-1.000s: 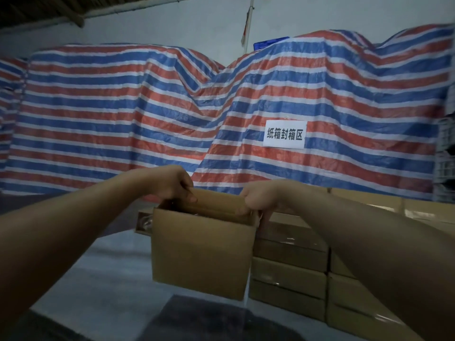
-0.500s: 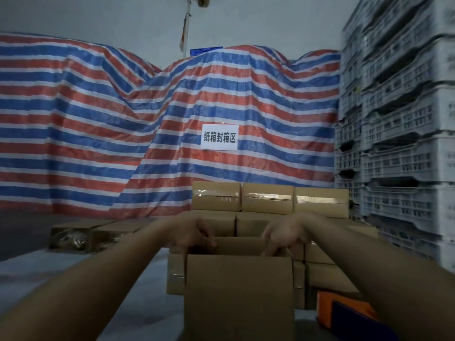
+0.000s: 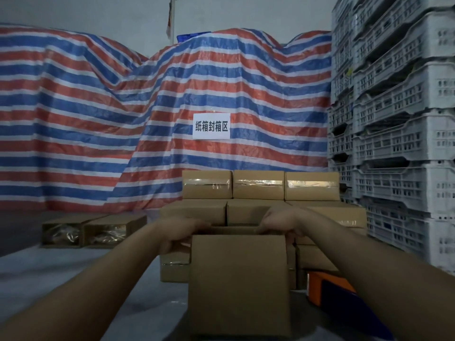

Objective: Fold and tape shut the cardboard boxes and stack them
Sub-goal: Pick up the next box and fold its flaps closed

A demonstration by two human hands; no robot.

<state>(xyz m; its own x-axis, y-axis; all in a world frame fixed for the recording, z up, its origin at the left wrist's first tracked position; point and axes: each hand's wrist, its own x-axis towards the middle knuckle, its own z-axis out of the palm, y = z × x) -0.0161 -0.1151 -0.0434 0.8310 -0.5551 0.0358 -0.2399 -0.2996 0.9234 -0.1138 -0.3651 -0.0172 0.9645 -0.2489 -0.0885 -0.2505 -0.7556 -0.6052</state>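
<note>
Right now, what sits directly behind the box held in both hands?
Behind the held box stands a stack of taped boxes, in tiers against the striped tarp. The held box covers the stack's lower middle, so what lies there cannot be seen.

White paper sign (image 3: 211, 126) on striped tarp (image 3: 246, 77) — black characters read 纸箱封箱区.

Both hands hold an open cardboard box (image 3: 238, 284) by its top edges: the left hand (image 3: 183, 232) grips the left rim, the right hand (image 3: 279, 221) the right. Behind it stand stacked taped boxes (image 3: 258, 184), a striped tarp (image 3: 123, 124) and grey crates (image 3: 398, 134).
</note>
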